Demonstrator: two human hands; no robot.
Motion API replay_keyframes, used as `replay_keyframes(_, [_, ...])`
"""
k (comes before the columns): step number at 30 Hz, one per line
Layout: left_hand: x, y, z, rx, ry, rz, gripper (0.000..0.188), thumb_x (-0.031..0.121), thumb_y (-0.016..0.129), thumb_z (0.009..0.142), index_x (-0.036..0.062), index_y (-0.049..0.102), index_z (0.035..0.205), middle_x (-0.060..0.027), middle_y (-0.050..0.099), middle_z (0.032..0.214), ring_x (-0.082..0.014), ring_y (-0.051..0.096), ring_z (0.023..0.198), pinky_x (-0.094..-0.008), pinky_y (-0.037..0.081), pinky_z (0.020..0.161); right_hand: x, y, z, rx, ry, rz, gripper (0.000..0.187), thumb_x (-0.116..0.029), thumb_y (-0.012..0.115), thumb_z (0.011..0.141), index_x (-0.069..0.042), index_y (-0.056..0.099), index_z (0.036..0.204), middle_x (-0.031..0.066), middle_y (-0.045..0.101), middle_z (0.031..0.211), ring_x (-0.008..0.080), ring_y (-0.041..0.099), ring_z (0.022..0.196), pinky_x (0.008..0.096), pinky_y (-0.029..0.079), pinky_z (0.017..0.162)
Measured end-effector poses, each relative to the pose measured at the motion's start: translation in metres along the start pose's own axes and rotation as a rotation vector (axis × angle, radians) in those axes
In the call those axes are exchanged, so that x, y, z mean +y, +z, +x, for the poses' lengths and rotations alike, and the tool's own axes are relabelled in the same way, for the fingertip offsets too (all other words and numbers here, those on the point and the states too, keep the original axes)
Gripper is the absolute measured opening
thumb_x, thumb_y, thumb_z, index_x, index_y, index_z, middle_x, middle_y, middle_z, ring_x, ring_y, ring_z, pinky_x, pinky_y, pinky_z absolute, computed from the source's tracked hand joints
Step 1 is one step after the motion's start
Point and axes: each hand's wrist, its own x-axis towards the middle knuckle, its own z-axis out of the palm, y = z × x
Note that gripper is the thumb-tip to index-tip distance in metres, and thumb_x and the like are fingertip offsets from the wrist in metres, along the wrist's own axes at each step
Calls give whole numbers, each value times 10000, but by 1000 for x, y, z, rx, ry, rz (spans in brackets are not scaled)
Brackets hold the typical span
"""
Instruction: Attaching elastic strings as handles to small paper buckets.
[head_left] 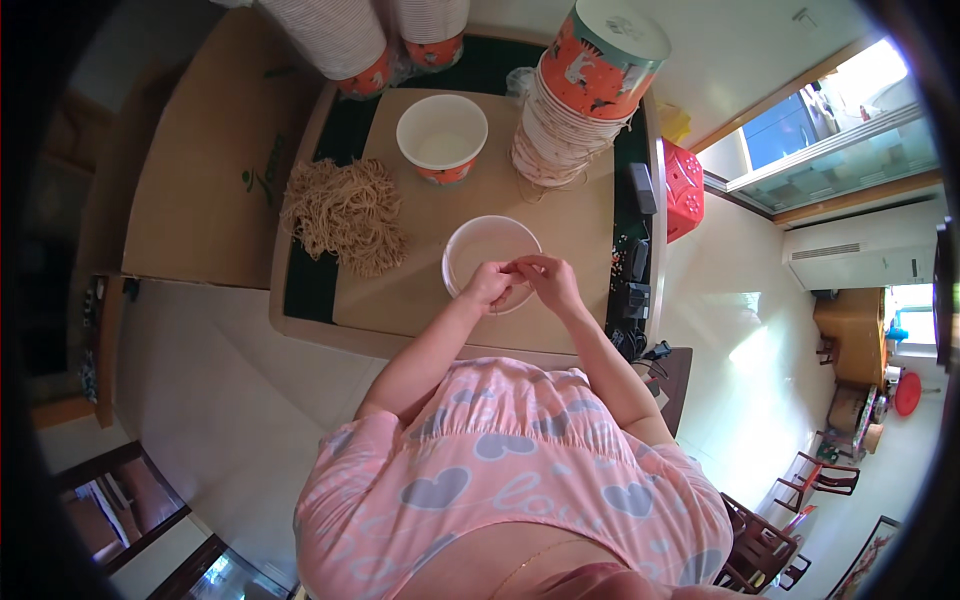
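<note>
A pale paper bucket [487, 232] stands in front of me on a brown cardboard sheet [400, 305]. Over its near right part, my left hand [487, 285] and my right hand [553, 283] meet with fingertips pinched together. What they pinch, if anything, is too small to make out. Left of them lies a tangled heap of tan twine [345, 217]. Farther back sits a white paper bucket [441, 132] with an orange patterned outside. At the back right rises a tall stack of nested buckets [565, 135], with strands of string hanging near its lower end.
More nested bucket stacks [335, 40] are at the table's back left. A large cardboard box [205, 190] stands along the left side. Black adapters and cables [633, 300] line the right edge, with a red stool [683, 190] beyond.
</note>
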Motion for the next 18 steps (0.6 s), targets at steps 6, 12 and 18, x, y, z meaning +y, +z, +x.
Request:
replay_keyframes(6, [-12,-7,7,39,2,-7,32,87,604,849,69,622,829,50,486,586,-24,332,398,-200,199,339,-3,-1,-3,38,7,37,130,-129,675,762,-20,678,832,98,655,712,179,631,660,293,493,601])
replay_keyframes(12, [-10,-9,7,38,39,5,58,88,613,848,56,624,800,29,490,551,-30,326,370,-219,187,330,-2,-5,-2,17,1,65,121,-131,659,778,-21,667,826,98,634,657,160,609,581,286,478,543])
replay_keyframes(18, [-24,-9,9,165,397,233,113,140,695,782,49,630,769,20,504,596,-63,401,455,-236,308,411,-12,-16,-2,-133,-21,91,118,-108,584,829,-21,661,849,123,622,639,186,593,501,299,470,510])
